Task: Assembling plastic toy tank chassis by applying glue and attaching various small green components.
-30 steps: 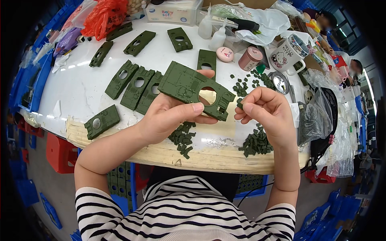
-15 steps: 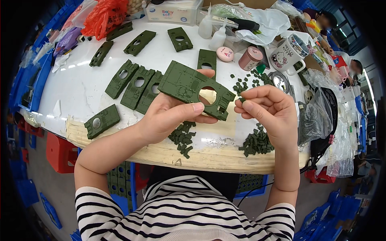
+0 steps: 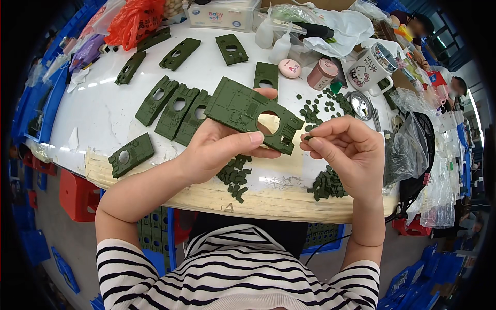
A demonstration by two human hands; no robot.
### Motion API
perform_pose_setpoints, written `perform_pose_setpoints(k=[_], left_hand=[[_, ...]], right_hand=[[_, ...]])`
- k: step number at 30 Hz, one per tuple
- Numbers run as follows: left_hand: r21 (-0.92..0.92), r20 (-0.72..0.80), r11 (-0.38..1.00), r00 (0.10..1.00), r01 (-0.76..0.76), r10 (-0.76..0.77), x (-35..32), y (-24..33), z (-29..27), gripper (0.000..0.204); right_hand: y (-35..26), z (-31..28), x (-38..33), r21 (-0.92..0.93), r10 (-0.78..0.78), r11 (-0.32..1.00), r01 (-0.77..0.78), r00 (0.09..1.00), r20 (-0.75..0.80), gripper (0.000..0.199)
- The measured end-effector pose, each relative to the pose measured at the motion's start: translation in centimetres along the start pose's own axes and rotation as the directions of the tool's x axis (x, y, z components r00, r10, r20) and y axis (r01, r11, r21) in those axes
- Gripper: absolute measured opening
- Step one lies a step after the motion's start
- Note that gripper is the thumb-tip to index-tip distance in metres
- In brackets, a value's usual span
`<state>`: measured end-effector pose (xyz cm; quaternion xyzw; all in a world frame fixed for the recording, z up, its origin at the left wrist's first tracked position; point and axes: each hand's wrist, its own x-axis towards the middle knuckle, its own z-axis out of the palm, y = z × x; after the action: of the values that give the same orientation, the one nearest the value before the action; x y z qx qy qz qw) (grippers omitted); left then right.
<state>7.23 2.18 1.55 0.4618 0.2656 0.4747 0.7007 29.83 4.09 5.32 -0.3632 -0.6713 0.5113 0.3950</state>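
The green hull plate (image 3: 253, 113) is held above the counter's (image 3: 98, 119) near edge in the left hand's (image 3: 222, 150) closed grip, while the right hand (image 3: 346, 150) pinches a small green piece (image 3: 308, 137) just off its right end, seemingly not yet fitted. More plates (image 3: 175, 106) lie to the far left and loose piles of small pieces (image 3: 326, 185) nearby, so much assembling appears left.

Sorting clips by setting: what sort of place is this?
Probably a small assembly workshop bench: rows of identical green plastic hull plates on the white table, piles of small green parts, and blue crates around.
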Motion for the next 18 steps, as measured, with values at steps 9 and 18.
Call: perform_pose_setpoints(k=[9,18], left_hand=[[0.012,-0.001,1.0,1.0,-0.007,0.007,0.0,-0.1,-0.1,0.071],[0.007,0.013,1.0,1.0,-0.002,0.002,0.0,-0.1,0.1,0.071]], right_hand=[[-0.2,0.1,0.0,0.011,-0.024,1.0,0.024,0.999,0.03,0.007],[1.6,0.8,0.5,-0.197,-0.244,0.947,0.253,0.967,0.068,0.01]])
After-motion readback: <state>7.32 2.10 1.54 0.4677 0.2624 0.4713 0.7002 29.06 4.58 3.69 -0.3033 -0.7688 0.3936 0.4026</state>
